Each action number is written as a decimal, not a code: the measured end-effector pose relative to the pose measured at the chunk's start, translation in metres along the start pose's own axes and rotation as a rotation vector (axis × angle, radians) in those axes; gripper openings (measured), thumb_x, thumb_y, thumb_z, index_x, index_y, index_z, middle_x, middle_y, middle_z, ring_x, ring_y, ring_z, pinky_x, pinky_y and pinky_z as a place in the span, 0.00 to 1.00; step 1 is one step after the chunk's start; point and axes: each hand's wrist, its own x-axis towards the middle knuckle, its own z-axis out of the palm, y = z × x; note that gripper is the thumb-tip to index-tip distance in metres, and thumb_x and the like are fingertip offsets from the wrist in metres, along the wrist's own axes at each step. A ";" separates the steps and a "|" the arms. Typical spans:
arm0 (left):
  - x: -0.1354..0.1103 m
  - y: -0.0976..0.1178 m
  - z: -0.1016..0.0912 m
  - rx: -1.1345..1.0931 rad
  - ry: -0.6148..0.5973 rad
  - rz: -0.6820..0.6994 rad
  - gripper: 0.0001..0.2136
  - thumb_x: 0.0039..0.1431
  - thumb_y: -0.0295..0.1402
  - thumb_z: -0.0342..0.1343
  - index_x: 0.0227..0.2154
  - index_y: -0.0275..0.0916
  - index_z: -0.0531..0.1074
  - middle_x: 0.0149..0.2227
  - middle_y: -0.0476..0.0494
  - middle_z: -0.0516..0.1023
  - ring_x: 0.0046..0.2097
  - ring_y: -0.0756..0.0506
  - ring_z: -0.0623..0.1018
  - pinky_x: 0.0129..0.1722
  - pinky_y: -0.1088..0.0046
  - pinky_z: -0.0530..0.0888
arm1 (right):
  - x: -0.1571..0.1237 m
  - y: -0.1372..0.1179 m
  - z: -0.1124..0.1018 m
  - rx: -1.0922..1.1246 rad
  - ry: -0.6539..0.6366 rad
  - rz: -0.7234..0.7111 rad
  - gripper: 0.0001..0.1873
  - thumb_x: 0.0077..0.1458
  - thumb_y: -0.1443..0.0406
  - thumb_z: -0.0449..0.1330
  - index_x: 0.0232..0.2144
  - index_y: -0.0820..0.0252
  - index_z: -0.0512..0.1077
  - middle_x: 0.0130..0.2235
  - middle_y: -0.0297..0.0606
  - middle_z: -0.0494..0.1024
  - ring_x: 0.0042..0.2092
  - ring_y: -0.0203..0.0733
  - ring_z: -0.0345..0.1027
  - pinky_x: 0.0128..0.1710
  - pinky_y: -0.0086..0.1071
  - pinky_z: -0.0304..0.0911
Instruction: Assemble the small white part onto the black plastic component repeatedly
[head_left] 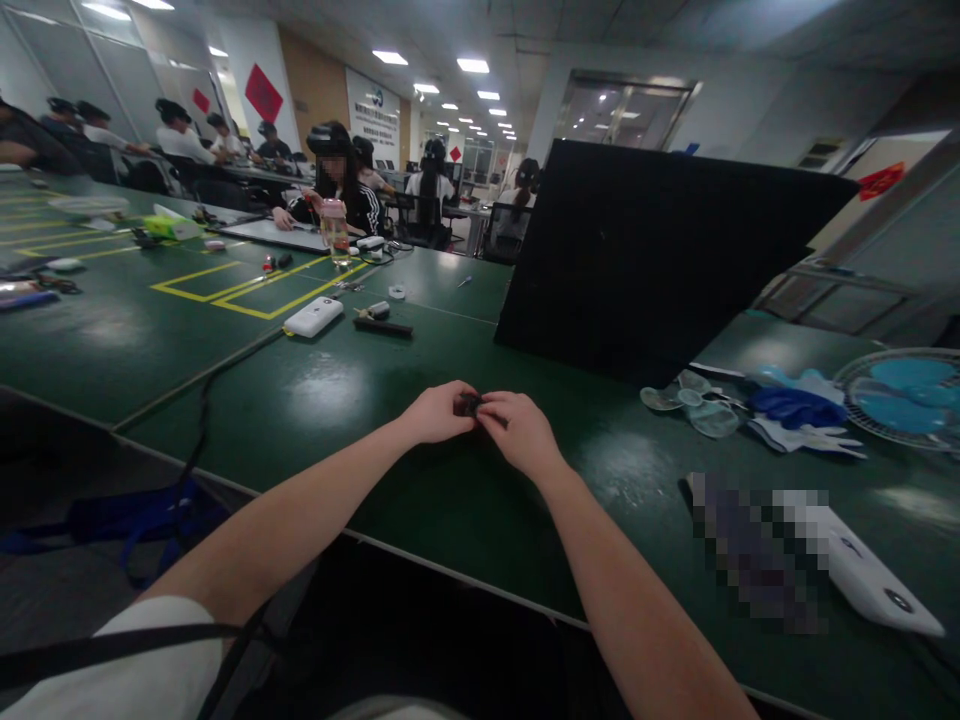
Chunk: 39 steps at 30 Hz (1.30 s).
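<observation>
Both of my hands meet in front of me above the green tabletop (480,520). My left hand (439,412) is closed around a small dark object (466,404), too small and dark for me to name. From the other side, the thumb and fingers of my right hand (521,425) pinch at the same object. Most of it is hidden between my fingers.
A large black panel (637,260) stands tilted at the back right. Fan blades (697,400), gloves (806,410) and a fan guard (900,390) lie to the right. A white power bank (315,317) and a dark bar (384,327) lie ahead. A person (337,190) sits across the table.
</observation>
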 end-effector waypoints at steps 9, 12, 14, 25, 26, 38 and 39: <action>0.001 -0.002 -0.005 0.096 0.043 -0.028 0.23 0.52 0.37 0.62 0.52 0.42 0.70 0.46 0.42 0.81 0.47 0.40 0.81 0.49 0.62 0.76 | -0.018 0.026 -0.032 -0.097 -0.160 -0.012 0.18 0.54 0.66 0.60 0.47 0.52 0.78 0.53 0.39 0.76 0.54 0.50 0.68 0.53 0.49 0.64; 0.000 -0.001 -0.006 0.100 0.026 -0.027 0.23 0.52 0.37 0.61 0.52 0.42 0.68 0.45 0.42 0.81 0.46 0.40 0.81 0.47 0.63 0.76 | -0.017 0.023 -0.028 -0.162 -0.198 0.014 0.17 0.54 0.67 0.59 0.46 0.53 0.78 0.52 0.40 0.77 0.52 0.51 0.69 0.51 0.49 0.65; -0.001 0.001 -0.006 0.111 0.019 -0.025 0.23 0.52 0.37 0.61 0.52 0.42 0.68 0.44 0.42 0.81 0.45 0.40 0.81 0.46 0.63 0.76 | -0.015 0.018 -0.025 -0.165 -0.148 -0.019 0.17 0.55 0.67 0.58 0.47 0.54 0.77 0.53 0.40 0.77 0.53 0.51 0.68 0.53 0.49 0.64; 0.001 -0.003 -0.002 0.185 -0.013 -0.015 0.22 0.52 0.38 0.62 0.50 0.43 0.67 0.41 0.44 0.81 0.39 0.42 0.81 0.40 0.66 0.75 | -0.012 0.000 -0.015 -0.088 -0.087 -0.107 0.20 0.62 0.68 0.53 0.54 0.50 0.74 0.56 0.36 0.77 0.56 0.50 0.68 0.57 0.52 0.61; 0.001 -0.003 -0.002 0.191 -0.013 -0.019 0.22 0.52 0.38 0.62 0.50 0.43 0.67 0.40 0.44 0.80 0.39 0.42 0.81 0.40 0.66 0.75 | -0.013 0.001 -0.015 -0.071 -0.088 -0.090 0.21 0.62 0.68 0.53 0.54 0.49 0.74 0.56 0.36 0.76 0.57 0.51 0.68 0.57 0.52 0.61; 0.001 -0.007 0.005 0.207 0.018 0.055 0.22 0.54 0.39 0.61 0.51 0.43 0.65 0.42 0.44 0.79 0.42 0.42 0.80 0.41 0.66 0.75 | -0.014 0.000 -0.013 -0.113 -0.089 -0.098 0.20 0.62 0.67 0.52 0.53 0.48 0.75 0.54 0.38 0.77 0.55 0.52 0.67 0.54 0.53 0.62; 0.002 -0.006 0.005 0.205 0.014 0.052 0.22 0.54 0.40 0.61 0.51 0.43 0.65 0.42 0.45 0.79 0.42 0.42 0.80 0.41 0.66 0.75 | -0.014 0.004 -0.015 -0.101 -0.080 -0.104 0.21 0.62 0.68 0.52 0.54 0.49 0.75 0.55 0.38 0.76 0.56 0.51 0.66 0.54 0.52 0.62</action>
